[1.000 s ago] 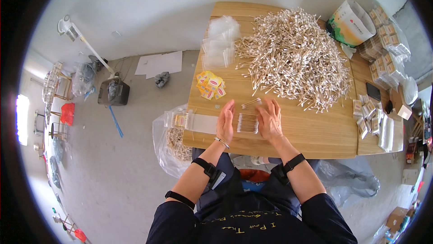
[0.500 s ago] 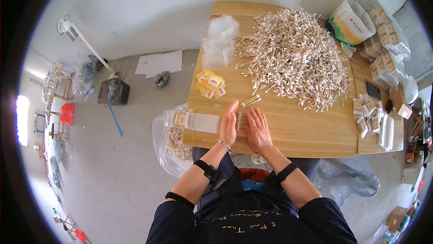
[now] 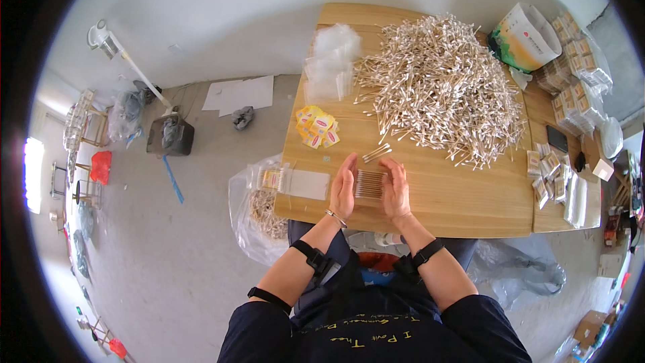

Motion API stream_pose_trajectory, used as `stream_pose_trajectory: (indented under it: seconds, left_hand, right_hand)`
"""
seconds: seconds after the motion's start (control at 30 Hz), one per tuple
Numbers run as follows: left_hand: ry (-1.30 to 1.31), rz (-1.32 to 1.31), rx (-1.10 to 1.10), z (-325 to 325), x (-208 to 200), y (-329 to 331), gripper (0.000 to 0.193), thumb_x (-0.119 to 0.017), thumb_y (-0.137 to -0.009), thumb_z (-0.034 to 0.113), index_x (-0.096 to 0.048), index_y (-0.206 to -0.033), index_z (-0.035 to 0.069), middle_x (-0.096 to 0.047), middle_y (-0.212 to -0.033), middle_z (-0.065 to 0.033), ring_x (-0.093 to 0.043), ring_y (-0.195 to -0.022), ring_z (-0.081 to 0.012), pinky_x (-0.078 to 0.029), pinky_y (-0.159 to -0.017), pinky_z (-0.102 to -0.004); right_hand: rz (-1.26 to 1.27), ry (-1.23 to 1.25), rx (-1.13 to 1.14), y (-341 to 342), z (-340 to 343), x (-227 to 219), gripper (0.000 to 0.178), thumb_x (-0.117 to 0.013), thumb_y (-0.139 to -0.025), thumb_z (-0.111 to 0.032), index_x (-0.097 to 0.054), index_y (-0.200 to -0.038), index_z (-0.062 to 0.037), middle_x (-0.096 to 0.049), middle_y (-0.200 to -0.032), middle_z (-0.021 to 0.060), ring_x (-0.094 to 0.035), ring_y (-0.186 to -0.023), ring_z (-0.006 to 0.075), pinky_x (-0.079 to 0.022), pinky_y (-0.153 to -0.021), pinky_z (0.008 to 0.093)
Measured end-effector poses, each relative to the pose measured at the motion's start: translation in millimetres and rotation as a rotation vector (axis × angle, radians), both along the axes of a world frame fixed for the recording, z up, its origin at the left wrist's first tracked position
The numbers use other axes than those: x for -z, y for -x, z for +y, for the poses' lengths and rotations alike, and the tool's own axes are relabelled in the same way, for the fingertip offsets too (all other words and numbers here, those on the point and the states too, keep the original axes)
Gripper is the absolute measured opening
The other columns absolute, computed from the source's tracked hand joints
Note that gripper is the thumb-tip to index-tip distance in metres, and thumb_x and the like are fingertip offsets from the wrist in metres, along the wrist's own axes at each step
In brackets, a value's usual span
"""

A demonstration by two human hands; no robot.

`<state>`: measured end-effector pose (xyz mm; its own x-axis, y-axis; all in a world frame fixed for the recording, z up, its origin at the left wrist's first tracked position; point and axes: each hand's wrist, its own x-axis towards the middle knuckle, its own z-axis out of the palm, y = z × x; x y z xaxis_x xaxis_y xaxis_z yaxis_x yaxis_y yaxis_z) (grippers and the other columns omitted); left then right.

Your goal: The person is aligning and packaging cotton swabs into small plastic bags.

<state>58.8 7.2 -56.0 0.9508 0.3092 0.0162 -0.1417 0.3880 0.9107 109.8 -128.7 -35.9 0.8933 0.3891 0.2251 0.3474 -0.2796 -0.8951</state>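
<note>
A neat row of cotton swabs (image 3: 369, 184) lies side by side on the table in front of me. My left hand (image 3: 343, 186) stands on edge along its left side, fingers stretched out. Along the right side, my right hand (image 3: 396, 188) is turned up on edge with its fingers slightly curved. Whether either palm touches the row I cannot tell. A few loose swabs (image 3: 377, 153) lie just beyond my fingertips. Left of my left hand is a white flat card (image 3: 309, 184), with a clear packet of swabs (image 3: 271, 179) at its left end.
A big heap of cotton swabs (image 3: 443, 87) covers the far table. Yellow labels (image 3: 317, 126) and clear plastic bags (image 3: 329, 61) lie at left. Filled packets (image 3: 549, 169), a phone (image 3: 556, 137) and a white bucket (image 3: 527, 37) stand right. A plastic sack of swabs (image 3: 265, 215) sits beside the table.
My right hand has turned from lying flat over the swabs to standing on edge at their right. The row between my hands now shows more fully.
</note>
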Motion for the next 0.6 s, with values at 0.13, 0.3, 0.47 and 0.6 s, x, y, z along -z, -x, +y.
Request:
stream_pose_trajectory:
  seconds: [0.13, 0.3, 0.47, 0.6]
  left_hand:
    - [-0.022, 0.011, 0.011, 0, -5, 0, 0.066, -0.036, -0.099, 0.044, -0.025, -0.142, -0.005, -0.029, -0.147, -0.0172, -0.027, -0.137, -0.0248, -0.021, -0.113, -0.0363]
    - [-0.070, 0.015, 0.053, 3, -3, 1, 0.065, -0.035, -0.100, 0.043, -0.024, -0.143, -0.005, -0.029, -0.147, -0.0182, -0.025, -0.138, -0.0266, -0.020, -0.114, -0.0368]
    - [0.041, -0.006, 0.034, 3, 1, 1, 0.065, -0.034, -0.100, 0.043, -0.024, -0.142, -0.005, -0.027, -0.148, -0.0178, -0.024, -0.139, -0.0268, -0.018, -0.115, -0.0372]
    - [0.132, -0.042, -0.019, 2, 1, 3, 0.064, -0.034, -0.100, 0.042, -0.023, -0.142, -0.005, -0.026, -0.149, -0.0175, -0.022, -0.140, -0.0266, -0.016, -0.116, -0.0376]
  right_hand:
    - [0.224, -0.331, 0.116, 2, 9, 8, 0.038, -0.039, -0.084, 0.009, -0.050, -0.120, 0.0015, -0.053, -0.125, 0.0177, -0.043, -0.125, 0.0297, -0.027, -0.109, 0.0346]
    - [0.263, -0.373, 0.089, 7, 18, 5, 0.036, -0.037, -0.087, 0.009, -0.050, -0.121, 0.0035, -0.051, -0.130, 0.0145, -0.035, -0.133, 0.0245, -0.023, -0.111, 0.0337]
    - [0.371, -0.694, 0.117, -1, 4, 12, 0.036, -0.035, -0.092, 0.004, -0.048, -0.125, 0.0047, -0.048, -0.135, 0.0148, -0.032, -0.136, 0.0248, -0.021, -0.111, 0.0340]
    - [0.270, -0.499, 0.113, 1, -19, 7, 0.035, -0.035, -0.095, -0.001, -0.046, -0.128, 0.0053, -0.047, -0.136, 0.0147, -0.031, -0.136, 0.0256, -0.020, -0.112, 0.0346]
